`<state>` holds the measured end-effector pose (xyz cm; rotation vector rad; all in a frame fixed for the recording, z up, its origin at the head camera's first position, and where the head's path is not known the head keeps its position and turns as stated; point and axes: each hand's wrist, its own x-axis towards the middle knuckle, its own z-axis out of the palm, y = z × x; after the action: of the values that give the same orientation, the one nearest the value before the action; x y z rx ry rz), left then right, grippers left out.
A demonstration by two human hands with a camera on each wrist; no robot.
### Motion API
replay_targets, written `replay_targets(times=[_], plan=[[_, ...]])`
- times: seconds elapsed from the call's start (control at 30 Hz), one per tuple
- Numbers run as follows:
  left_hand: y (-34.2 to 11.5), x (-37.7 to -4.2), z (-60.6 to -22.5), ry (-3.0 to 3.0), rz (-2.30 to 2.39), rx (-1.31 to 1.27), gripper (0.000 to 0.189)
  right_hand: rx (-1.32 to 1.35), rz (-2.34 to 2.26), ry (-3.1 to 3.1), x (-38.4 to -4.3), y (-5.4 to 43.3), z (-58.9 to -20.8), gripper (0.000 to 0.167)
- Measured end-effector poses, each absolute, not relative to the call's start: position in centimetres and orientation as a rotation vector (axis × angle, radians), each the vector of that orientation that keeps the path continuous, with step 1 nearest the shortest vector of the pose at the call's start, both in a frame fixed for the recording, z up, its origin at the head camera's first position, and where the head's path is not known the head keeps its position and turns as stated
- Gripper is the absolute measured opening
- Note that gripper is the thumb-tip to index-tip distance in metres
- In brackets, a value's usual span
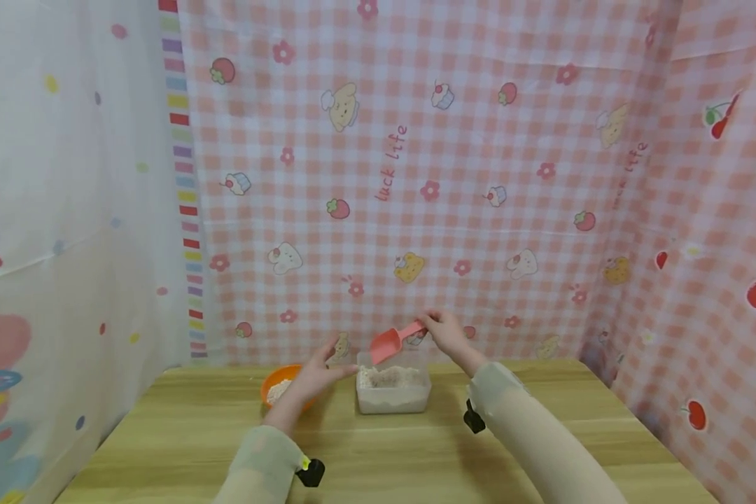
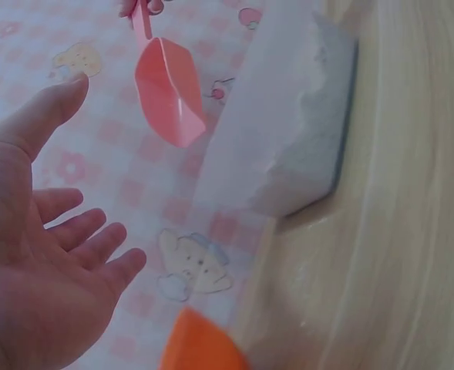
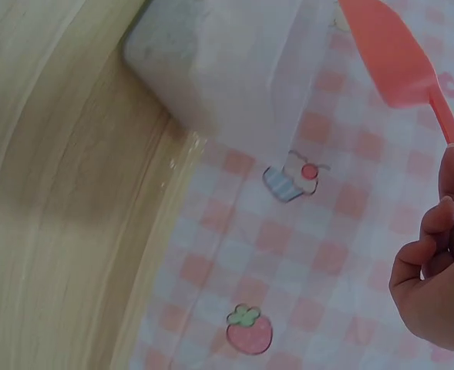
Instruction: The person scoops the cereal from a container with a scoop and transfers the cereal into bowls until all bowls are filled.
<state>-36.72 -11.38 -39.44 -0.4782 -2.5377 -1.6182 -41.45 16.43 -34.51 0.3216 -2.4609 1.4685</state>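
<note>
A pink scoop hangs tilted over a translucent plastic box, its handle gripped by my right hand. The scoop's bowl looks bare in the left wrist view, where the scoop points down toward the box. Pale grains partly fill the box. My left hand is held out beside the box with fingers spread, holding nothing. It overlaps an orange bowl in the head view, and the bowl has pale grains in it. In the right wrist view, my fingers curl round the handle.
The wooden table ends at a pink checked curtain close behind the box and bowl. A white curtain hangs on the left. A few crumbs lie on the table beside the box in the right wrist view.
</note>
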Motion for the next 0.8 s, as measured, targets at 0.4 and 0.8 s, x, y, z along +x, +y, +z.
replay_targets(times=[0.4,0.8], plan=[[-9.2,-37.4,-41.3,-2.560,-1.706,-0.462,0.078,0.250,1.475,-2.480,-41.0,18.8,-35.2,0.029],[-7.3,-38.0,-43.5,-2.570,-1.756,-0.459,0.076,0.357,1.387,-2.533,-41.2,20.9,-35.8,0.025]])
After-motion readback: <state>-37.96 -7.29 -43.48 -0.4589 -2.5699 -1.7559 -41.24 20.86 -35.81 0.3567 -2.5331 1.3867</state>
